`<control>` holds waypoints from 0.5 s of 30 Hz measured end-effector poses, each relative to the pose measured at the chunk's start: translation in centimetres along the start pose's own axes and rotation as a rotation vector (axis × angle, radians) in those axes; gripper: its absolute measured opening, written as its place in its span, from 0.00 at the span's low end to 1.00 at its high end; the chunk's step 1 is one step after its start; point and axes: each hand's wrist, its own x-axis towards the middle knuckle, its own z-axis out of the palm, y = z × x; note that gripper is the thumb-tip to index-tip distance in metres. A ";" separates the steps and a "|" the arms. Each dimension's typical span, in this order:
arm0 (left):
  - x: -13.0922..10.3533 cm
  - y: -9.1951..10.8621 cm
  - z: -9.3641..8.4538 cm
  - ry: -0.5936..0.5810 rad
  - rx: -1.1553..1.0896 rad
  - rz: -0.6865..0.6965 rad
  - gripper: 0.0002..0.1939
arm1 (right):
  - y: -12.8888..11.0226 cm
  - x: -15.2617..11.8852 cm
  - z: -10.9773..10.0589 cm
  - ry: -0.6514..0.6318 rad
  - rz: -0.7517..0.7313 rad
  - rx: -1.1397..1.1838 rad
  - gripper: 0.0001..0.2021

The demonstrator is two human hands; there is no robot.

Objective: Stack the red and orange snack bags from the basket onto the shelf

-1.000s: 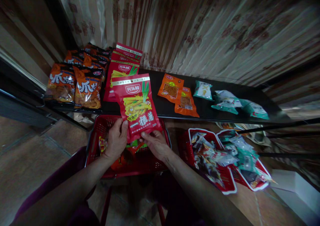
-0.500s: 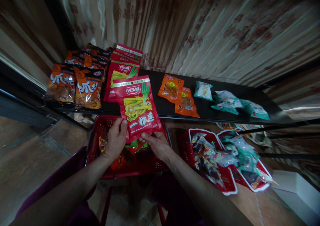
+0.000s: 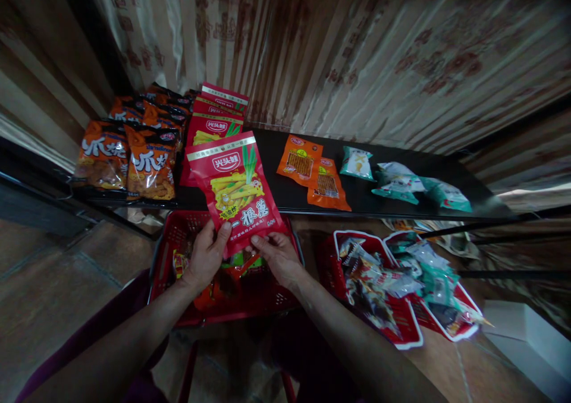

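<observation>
Thumb and fingers of the left hand pinch the lower left edge of a flat red plastic packet printed with yellow sticks and green stalks. I have the right hand pinching its bottom edge, thumb on the front; how the remaining fingers lie behind the plastic I cannot tell. The red packet is tilted above a red perforated plastic basket, its top reaching across my view of a long black shelf; whether it touches the shelf, I cannot tell. Just beyond stand matching red packets, with glossy orange-and-black bags to their left. Farther right I see two overlapping flat orange packets, then three puffed teal-and-white bags. Lower right, two red plastic baskets with white rims hold mixed plastic bags. Behind the shelf hangs a pleated, patterned curtain.
</observation>
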 end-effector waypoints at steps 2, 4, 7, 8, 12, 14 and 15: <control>0.0 -0.3 0.0 0.034 0.009 -0.002 0.22 | -0.1 0.1 0.0 0.054 -0.040 0.037 0.11; 0.0 -0.6 -0.1 0.074 0.031 -0.005 0.22 | -0.4 0.2 0.0 0.128 -0.066 0.064 0.12; 0.1 -0.9 -0.1 0.120 0.060 -0.016 0.23 | -1.1 0.3 0.0 0.207 -0.090 0.080 0.15; 0.1 -0.9 -0.1 0.124 0.067 -0.018 0.23 | -1.2 0.3 0.0 0.215 -0.094 0.081 0.15; 0.1 -0.9 -0.1 0.119 0.102 -0.003 0.23 | -1.4 0.4 -0.4 0.222 -0.096 0.069 0.14; 0.2 -0.8 0.0 0.122 0.122 -0.011 0.22 | -1.3 0.4 -0.6 0.215 -0.102 0.061 0.13; 0.2 -0.8 0.0 0.127 0.129 -0.018 0.22 | -1.3 0.4 -0.7 0.205 -0.108 0.057 0.13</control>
